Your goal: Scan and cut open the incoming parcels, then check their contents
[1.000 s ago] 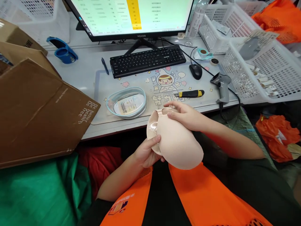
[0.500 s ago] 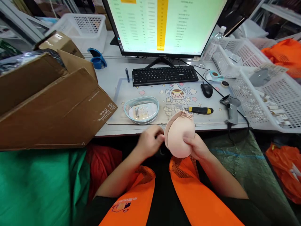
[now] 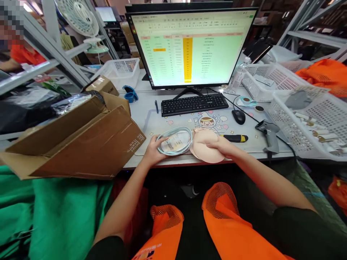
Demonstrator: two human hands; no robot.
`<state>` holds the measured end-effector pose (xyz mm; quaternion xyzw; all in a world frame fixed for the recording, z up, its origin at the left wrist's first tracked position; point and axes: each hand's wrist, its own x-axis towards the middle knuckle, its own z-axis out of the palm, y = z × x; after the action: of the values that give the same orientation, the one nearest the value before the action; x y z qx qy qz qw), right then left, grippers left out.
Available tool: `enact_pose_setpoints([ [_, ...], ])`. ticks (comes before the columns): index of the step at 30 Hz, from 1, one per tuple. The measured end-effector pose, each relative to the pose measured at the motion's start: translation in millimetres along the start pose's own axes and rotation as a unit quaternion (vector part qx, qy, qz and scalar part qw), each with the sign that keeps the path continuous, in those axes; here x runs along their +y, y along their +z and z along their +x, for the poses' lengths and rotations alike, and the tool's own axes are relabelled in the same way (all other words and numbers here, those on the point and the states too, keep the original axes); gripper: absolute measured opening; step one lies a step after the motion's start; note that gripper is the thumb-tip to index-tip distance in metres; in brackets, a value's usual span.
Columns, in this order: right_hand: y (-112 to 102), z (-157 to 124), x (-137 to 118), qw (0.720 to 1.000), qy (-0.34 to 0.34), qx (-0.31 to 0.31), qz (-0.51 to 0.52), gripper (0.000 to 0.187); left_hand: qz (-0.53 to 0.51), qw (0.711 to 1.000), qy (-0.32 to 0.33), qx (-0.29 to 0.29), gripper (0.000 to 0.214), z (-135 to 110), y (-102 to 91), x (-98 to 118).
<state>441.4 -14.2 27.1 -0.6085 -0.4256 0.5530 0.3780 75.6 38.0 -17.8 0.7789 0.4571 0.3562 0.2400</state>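
My left hand [image 3: 154, 151] grips the left end of an oval clear case [image 3: 179, 141] with a light blue rim, thumb over its top. A printed label shows inside the case. My right hand [image 3: 222, 146] is closed on the right side of a beige bra [image 3: 208, 154], its smooth moulded cups folded together. The bra's left edge meets or slightly overlaps the case's right end; whether they touch is unclear. Just behind my right hand lies a black and yellow utility knife [image 3: 235, 138], its blade end partly hidden.
An open cardboard box [image 3: 89, 144] stands at the left. Behind the desk mat are a keyboard [image 3: 195, 104] and a monitor [image 3: 189, 50]. To the right are a mouse [image 3: 238, 116], a barcode scanner [image 3: 268, 135] and white baskets [image 3: 306, 139]. A person's orange sleeve [image 3: 25, 54] shows far left.
My left hand has moved from beside the bra to the oval case and taken hold of it. My right hand has brought the bra forward over the desk edge. The view has tilted up.
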Motion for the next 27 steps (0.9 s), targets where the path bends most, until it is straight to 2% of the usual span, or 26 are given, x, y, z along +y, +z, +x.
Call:
enact_pose_setpoints([
  [2,-8.4,-8.8,-10.2,0.998,0.003,-0.059,-0.007,0.050,-0.005,0.999,0.024,0.021,0.078,-13.5,-0.3,7.3],
  [4,-13.6,-19.4,-20.9,0.989,0.006,-0.128,-0.072,0.041,-0.010,0.997,0.071,0.014,0.080,-24.8,-0.8,19.4],
  [5,-13.4,-24.6,-25.7,0.979,-0.006,-0.160,-0.126,0.035,-0.013,0.995,0.097,-0.002,0.080,-29.4,0.0,27.2],
  [7,-6.3,-34.2,-32.3,0.948,-0.074,-0.195,-0.239,0.026,-0.027,0.988,0.144,-0.043,0.085,-36.9,3.8,44.7],
  [9,7.5,-43.3,-32.8,0.917,-0.171,-0.171,-0.316,0.026,-0.046,0.980,0.180,-0.066,0.093,-43.9,9.1,61.9],
  [12,26.0,-55.8,-22.5,0.883,-0.281,-0.054,-0.371,0.034,-0.057,0.977,0.203,-0.045,0.103,-57.3,15.4,80.3],
  [14,28.7,-63.3,-11.5,0.868,-0.333,0.007,-0.367,0.039,-0.046,0.979,0.198,-0.015,0.102,-69.3,18.4,85.2],
  [17,20.2,-76.8,7.8,0.871,-0.395,0.054,-0.287,0.044,-0.018,0.986,0.157,0.045,0.099,-89.3,24.5,83.3],
  [19,16.1,-88.1,24.0,0.880,-0.406,0.061,-0.240,0.052,0.001,0.990,0.114,0.088,0.100,-101.2,32.0,79.9],
  [22,24.2,-101.4,51.9,0.887,-0.391,0.022,-0.243,0.056,0.004,0.990,0.085,0.114,0.104,-112.2,46.8,78.8],
  [24,35.3,-103.7,68.0,0.878,-0.391,0.000,-0.277,0.045,-0.012,0.990,0.096,0.100,0.104,-114.1,54.7,81.9],
  [27,45.4,-97.5,78.9,0.849,-0.427,-0.036,-0.311,0.034,-0.037,0.991,0.110,0.064,0.099,-111.7,56.7,87.4],
])
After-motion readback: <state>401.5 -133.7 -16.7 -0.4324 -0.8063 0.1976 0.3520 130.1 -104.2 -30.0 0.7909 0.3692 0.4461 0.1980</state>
